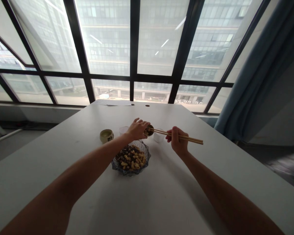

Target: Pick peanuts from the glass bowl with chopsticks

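My left hand (137, 129) is wrapped around a small dark cup (149, 130), tilted so its mouth faces right. Contents in this cup are too small to make out clearly. A pair of wooden chopsticks (194, 140) is gripped in my right hand (178, 139), and their tips reach the cup's mouth. Below my left wrist stands a scalloped glass bowl (147, 156) holding peanuts (134, 160) and dark seeds (129, 149). My left forearm hides part of the bowl's left side.
Left of the bowl stands a small green cup (106, 134) with dark lettering. A whitish translucent cup (158, 137) is behind the chopsticks, and another (123, 130) is partly behind my left hand. Papers (112, 102) lie at the white table's far edge, by the windows. A blue curtain (250, 81) hangs right.
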The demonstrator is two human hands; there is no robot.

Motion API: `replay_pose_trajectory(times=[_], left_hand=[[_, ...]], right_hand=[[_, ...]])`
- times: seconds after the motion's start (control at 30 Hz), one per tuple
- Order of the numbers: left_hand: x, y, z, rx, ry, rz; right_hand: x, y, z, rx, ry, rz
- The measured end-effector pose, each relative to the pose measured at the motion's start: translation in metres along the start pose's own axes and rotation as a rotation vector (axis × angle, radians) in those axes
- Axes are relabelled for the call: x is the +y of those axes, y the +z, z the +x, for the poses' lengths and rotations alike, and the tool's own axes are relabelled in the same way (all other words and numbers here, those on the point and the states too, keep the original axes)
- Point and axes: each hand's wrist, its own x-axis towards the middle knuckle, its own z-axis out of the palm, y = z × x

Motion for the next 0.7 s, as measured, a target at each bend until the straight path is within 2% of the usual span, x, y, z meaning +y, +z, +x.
replay_pose_trajectory(times=[0.17, 0.37, 0.47, 0.7], left_hand=[[0.004, -0.004, 0.004, -0.061, -0.077, 0.010], [-0.006, 0.003, 0.013, -0.184, -0.207, -0.032], [-0.013, 0.009, 0.017, -0.252, -0.264, -0.038], [-0.021, 0.013, 0.020, -0.321, -0.293, -0.095]], right_hand=[[0.002, 0.000, 0.001, -0.134, -0.069, -0.111], [-0.007, 0.002, 0.005, 0.007, 0.032, 0.037], [-0.018, 0.002, 0.008, 0.018, 0.120, 0.127], [-0.036, 0.008, 0.005, -0.269, 0.256, 0.222]])
